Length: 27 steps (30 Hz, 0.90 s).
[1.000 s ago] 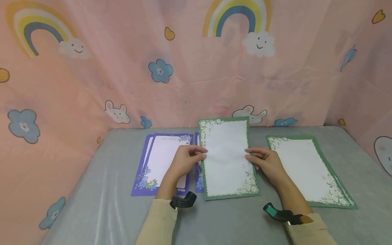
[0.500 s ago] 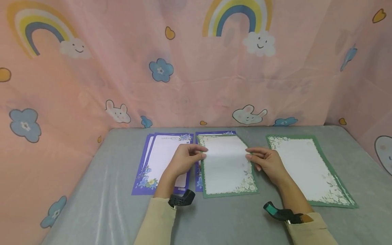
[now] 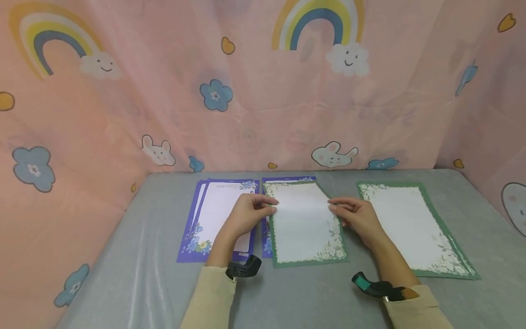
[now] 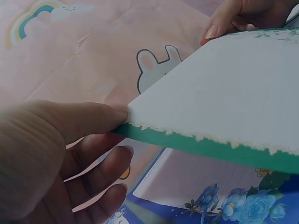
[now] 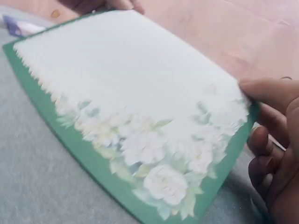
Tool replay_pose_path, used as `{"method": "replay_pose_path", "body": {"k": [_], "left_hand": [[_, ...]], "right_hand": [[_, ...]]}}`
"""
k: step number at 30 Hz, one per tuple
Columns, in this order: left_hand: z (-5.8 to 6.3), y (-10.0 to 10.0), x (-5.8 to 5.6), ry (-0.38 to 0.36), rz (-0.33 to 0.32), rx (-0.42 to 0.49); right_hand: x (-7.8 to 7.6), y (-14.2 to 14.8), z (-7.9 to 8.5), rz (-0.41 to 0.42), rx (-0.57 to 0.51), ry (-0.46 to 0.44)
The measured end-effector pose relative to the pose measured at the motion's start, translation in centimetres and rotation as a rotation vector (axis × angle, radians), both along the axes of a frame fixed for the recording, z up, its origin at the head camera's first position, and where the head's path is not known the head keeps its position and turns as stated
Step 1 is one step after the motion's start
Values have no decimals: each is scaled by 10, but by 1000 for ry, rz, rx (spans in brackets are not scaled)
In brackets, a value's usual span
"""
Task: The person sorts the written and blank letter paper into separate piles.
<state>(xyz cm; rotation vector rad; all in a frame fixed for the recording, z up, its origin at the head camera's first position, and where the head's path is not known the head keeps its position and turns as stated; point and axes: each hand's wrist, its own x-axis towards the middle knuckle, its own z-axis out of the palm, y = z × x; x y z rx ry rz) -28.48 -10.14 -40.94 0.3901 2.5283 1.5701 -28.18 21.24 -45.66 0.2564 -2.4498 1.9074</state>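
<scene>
Both hands hold a green-bordered sheet of floral stationery paper (image 3: 306,228) by its side edges, above the grey table. My left hand (image 3: 248,214) pinches its left edge between thumb and fingers, and my right hand (image 3: 358,218) pinches the right edge the same way. The sheet bends across at the height of the hands, its far part tipping away. White flowers (image 5: 163,182) decorate its near right corner. Behind it lies a purple-bordered sheet (image 3: 267,242), mostly hidden. In the left wrist view the thumb (image 4: 100,119) presses on top of the green border.
Purple-bordered sheets (image 3: 219,214) with blue flowers lie overlapped on the left of the grey table (image 3: 144,283). A stack of green-bordered sheets (image 3: 398,224) lies on the right. A pink patterned curtain (image 3: 255,123) hangs behind the table.
The far part of the held sheet, upright a second ago, has bent down and back, uncovering the top of the purple-bordered sheet behind. Both hands stay nearly in place.
</scene>
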Motion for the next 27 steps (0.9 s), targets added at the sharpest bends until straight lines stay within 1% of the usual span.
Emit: {"method": "replay_pose_path", "body": {"k": [6, 8, 11, 16, 20, 23, 27], "left_hand": [[1, 6, 2, 35, 33, -15], [1, 10, 1, 47, 39, -13], [3, 16, 1, 54, 42, -19], [7, 22, 3, 69, 49, -26], [9, 22, 6, 97, 87, -2], [10, 24, 7, 128, 104, 4], [12, 28, 8, 148, 89, -11]], "right_hand": [[3, -3, 11, -79, 142, -5], [5, -2, 15, -103, 189, 11], [8, 1, 19, -127, 230, 37], [10, 5, 27, -148, 246, 88], [10, 2, 35, -150, 241, 126], [13, -1, 41, -167, 230, 119], [21, 1, 50, -201, 231, 117]]}}
